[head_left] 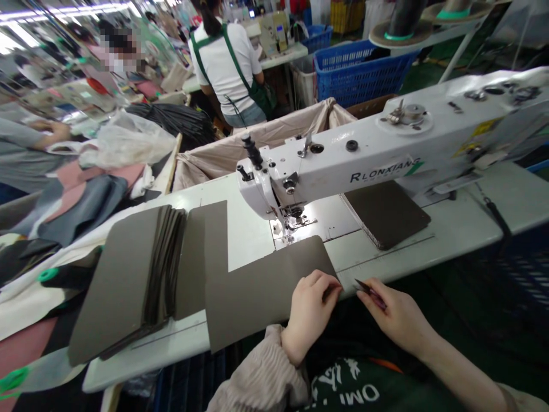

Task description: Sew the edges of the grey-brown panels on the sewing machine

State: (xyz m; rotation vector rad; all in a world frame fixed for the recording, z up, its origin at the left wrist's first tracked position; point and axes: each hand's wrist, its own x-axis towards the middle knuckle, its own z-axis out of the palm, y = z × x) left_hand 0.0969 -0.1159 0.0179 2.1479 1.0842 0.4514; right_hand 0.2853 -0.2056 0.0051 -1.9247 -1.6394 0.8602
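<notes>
An olive-brown sheet panel lies on the sewing table, its far edge close to the machine's needle area. My left hand is closed at the panel's right edge, thumb and fingers pinched together there. Just to the right, my right hand is closed around small thread snips, their dark pointed tip aimed at the left hand. The sewing machine stands beyond both hands, its needle and presser foot lit. Whether a thread is between my left fingertips is too small to see.
A thick stack of similar panels rests on the table's left. A smaller stack of dark panels sits under the machine arm. Behind the table are a cloth-lined bin, a blue basket and a seated co-worker.
</notes>
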